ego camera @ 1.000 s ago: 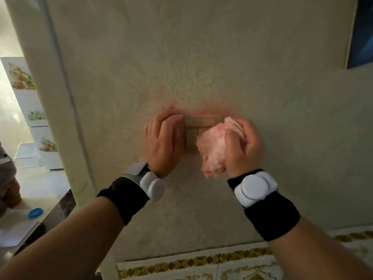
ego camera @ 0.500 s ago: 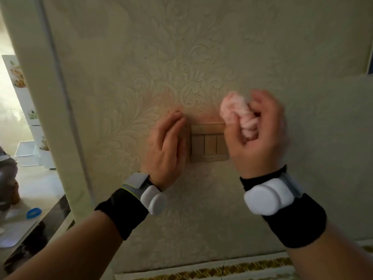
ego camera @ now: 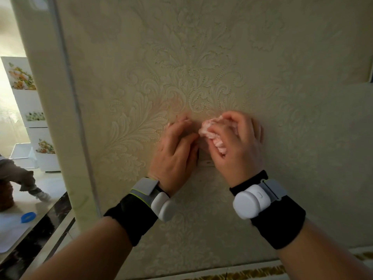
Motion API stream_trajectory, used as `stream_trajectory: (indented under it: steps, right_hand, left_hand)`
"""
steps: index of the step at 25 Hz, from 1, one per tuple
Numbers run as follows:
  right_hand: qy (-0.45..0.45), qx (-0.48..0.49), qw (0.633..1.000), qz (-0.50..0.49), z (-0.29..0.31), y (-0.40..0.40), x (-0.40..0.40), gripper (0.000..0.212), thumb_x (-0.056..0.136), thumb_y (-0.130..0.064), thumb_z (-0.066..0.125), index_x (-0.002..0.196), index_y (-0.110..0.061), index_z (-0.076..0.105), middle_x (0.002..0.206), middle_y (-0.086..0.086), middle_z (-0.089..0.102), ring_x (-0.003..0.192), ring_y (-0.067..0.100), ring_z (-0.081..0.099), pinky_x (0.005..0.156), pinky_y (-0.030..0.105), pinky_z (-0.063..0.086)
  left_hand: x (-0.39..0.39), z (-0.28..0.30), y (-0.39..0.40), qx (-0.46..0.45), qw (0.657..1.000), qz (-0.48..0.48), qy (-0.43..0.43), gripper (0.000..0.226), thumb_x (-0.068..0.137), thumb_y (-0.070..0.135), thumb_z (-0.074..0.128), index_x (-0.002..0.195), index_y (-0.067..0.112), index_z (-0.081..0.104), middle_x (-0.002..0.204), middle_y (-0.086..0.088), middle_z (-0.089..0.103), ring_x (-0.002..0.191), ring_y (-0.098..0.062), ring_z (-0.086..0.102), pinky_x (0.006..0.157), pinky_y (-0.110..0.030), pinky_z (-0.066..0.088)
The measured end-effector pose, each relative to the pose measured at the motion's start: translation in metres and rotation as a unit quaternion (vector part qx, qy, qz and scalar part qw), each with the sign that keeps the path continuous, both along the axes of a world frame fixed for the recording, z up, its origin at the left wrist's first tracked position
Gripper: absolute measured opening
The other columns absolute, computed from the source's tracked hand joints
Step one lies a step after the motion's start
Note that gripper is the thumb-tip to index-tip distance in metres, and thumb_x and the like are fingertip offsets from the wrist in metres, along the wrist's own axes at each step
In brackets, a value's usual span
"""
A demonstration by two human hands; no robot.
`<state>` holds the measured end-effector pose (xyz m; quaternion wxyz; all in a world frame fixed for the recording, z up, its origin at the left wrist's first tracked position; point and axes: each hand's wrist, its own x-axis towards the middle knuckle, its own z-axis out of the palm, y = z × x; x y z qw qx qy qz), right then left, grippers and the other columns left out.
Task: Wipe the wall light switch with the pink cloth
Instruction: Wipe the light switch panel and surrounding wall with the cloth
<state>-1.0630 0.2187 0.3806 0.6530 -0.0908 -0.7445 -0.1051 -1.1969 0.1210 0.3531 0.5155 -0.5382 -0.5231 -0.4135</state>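
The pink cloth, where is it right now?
In the head view, the pink cloth sits bunched in the right hand, against the wall over the light switch, beside the left hand.

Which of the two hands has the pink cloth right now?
The right hand: its fingers are curled around the bunched pink cloth over the switch. The left hand holds nothing and lies flat on the wall beside it.

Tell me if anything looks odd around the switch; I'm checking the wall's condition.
A faint reddish-pink tinge discolours the cream wallpaper just above the left hand. The switch is mostly hidden by both hands; its visible lower edge looks intact.
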Motion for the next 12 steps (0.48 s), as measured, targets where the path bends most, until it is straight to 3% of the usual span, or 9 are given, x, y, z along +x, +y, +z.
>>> stream_trajectory:
  steps: [5, 7, 12]
  right_hand:
    - [-0.017, -0.031, 0.999, -0.016, -0.0029, 0.0068, -0.0017, 0.032, 0.086, -0.032, 0.074, 0.115, -0.02, 0.069, 0.113, 0.008, 0.064, 0.105, 0.028, 0.058, 0.092, 0.038, 0.042]
    - [-0.012, -0.037, 0.999, -0.018, -0.003, 0.0083, -0.0022, 0.031, 0.086, -0.033, 0.073, 0.113, -0.018, 0.07, 0.108, 0.007, 0.064, 0.101, 0.027, 0.058, 0.089, 0.037, 0.042]
    - [0.014, -0.033, 0.999, -0.01, 0.0045, 0.0083, -0.0036, 0.022, 0.082, -0.028, 0.07, 0.098, -0.014, 0.073, 0.096, 0.007, 0.066, 0.092, 0.031, 0.059, 0.084, 0.04, 0.044]
  left_hand:
    - [-0.0004, -0.0043, 0.0013, 0.01, 1.0, 0.007, -0.002, 0.018, 0.096, 0.011, 0.059, 0.105, 0.0, 0.071, 0.129, -0.013, 0.053, 0.128, -0.026, 0.05, 0.122, -0.042, 0.03]
    - [-0.0005, -0.0048, 0.0012, 0.007, 1.0, 0.01, -0.005, 0.019, 0.096, 0.01, 0.06, 0.106, -0.001, 0.071, 0.126, -0.018, 0.058, 0.126, -0.027, 0.053, 0.12, -0.047, 0.034]
    - [-0.0007, -0.0047, 0.0011, 0.014, 1.0, 0.003, -0.007, 0.02, 0.095, 0.007, 0.061, 0.112, 0.0, 0.069, 0.128, -0.013, 0.053, 0.123, -0.028, 0.056, 0.118, -0.051, 0.036]
